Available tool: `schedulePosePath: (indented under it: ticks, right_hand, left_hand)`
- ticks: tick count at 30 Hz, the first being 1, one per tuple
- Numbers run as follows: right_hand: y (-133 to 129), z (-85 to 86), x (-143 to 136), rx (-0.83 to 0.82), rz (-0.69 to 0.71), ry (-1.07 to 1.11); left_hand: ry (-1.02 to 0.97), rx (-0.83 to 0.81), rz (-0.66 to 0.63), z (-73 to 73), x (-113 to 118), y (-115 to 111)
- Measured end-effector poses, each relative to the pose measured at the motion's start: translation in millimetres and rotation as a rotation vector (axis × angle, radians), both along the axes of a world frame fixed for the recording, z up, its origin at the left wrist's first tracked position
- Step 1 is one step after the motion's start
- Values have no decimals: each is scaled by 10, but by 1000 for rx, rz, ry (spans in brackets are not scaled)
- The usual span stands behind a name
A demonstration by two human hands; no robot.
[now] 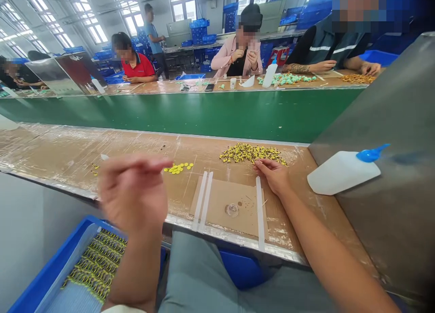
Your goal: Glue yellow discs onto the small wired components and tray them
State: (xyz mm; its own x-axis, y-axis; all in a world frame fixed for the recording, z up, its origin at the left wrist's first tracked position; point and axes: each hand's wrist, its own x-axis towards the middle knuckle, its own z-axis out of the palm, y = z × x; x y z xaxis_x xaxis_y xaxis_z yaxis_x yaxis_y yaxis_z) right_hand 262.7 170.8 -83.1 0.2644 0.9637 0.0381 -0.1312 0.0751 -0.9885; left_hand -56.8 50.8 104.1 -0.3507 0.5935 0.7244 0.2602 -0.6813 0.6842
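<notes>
My left hand (pixel 134 190) is raised over the front edge of the table and smeared by motion. Its fingers point right, and whether they hold anything cannot be made out. My right hand (pixel 274 176) rests at the front edge of a pile of small yellow-and-black pieces (pixel 251 152). Its thumb and fingertips are pinched together, hiding whatever lies between them. Between the hands lies a cardboard sheet (pixel 222 193) with white tape strips, bearing a small clear dish (pixel 232 210). Flat yellow discs (pixel 176 169) lie just right of my left fingertips.
A white bottle with a blue nozzle (pixel 343 172) leans by the metal partition (pixel 397 186) on the right. At lower left, a blue tray (pixel 37 283) holds rows of yellow-and-black pieces. Beyond the green strip (pixel 204 111), several people sit at another bench.
</notes>
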Motion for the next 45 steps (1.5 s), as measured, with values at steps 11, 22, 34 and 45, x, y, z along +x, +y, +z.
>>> schedulePosePath:
  ticks: [11, 22, 34, 45]
  right_hand:
    - [-11, 4, 10, 13, 6, -4]
    - [-2, 22, 5, -7, 12, 1]
    - [-58, 94, -45, 55, 18, -77]
    - [-773, 488, -505, 72, 496, 249]
  left_hand:
    - [1001, -653, -55, -1405, -660, 1279]
    - [1006, -729, -73, -1509, -609, 1365]
    - [437, -747, -192, -1392, -378, 1063]
    - [-215, -831, -761, -1197, 914, 306]
